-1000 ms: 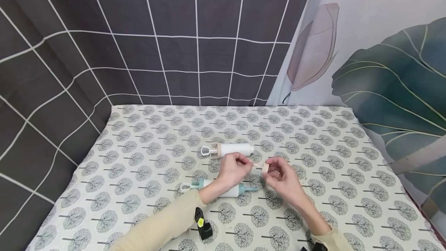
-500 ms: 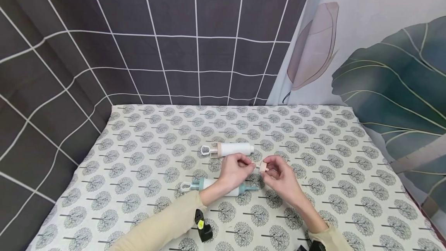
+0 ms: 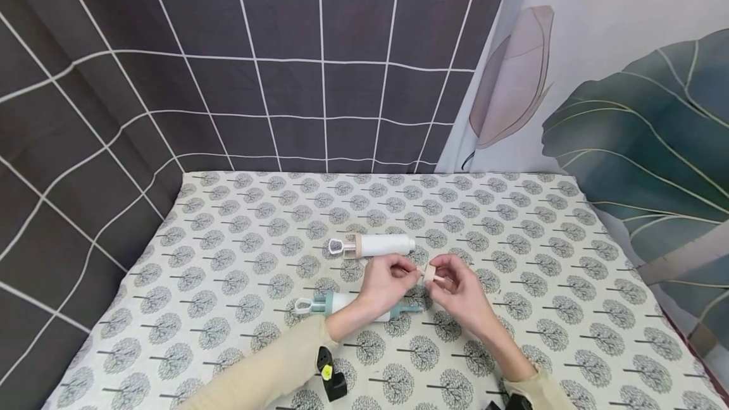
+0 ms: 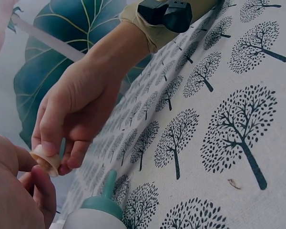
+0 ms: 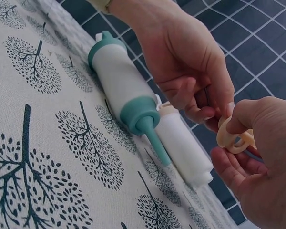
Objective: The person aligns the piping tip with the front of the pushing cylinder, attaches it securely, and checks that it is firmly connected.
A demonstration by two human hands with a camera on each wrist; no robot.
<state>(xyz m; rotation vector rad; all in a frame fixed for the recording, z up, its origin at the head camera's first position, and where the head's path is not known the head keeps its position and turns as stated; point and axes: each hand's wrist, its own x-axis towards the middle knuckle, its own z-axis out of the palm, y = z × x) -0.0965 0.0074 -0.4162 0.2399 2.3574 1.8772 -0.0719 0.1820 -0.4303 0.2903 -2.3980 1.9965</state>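
In the head view my right hand (image 3: 458,285) pinches a small beige ring-shaped cap (image 3: 430,273), from which a thin pale stem sticks out. My left hand (image 3: 385,283) brings thumb and forefinger together at the cap's left side, around a narrow pale piece mostly hidden by the fingers. The right wrist view shows the cap (image 5: 238,141) with an opening in it, both hands' fingertips at its rim. Beneath my left forearm lies a white tube with a green collar and green nozzle (image 3: 407,310). Behind the left hand lies a similar white tube with a beige collar (image 3: 387,244).
A pale cloth with tree prints (image 3: 273,226) covers the table. Dark cloth with a white grid (image 3: 285,87) hangs along the back and left. A leaf-printed curtain (image 3: 638,144) hangs on the right. The tubes have pull handles on their left ends.
The beige cap and my right hand have shifted slightly left, closer to my left fingers. The gap between the hands is smaller, and the pale stem now shows on the cap's right side.
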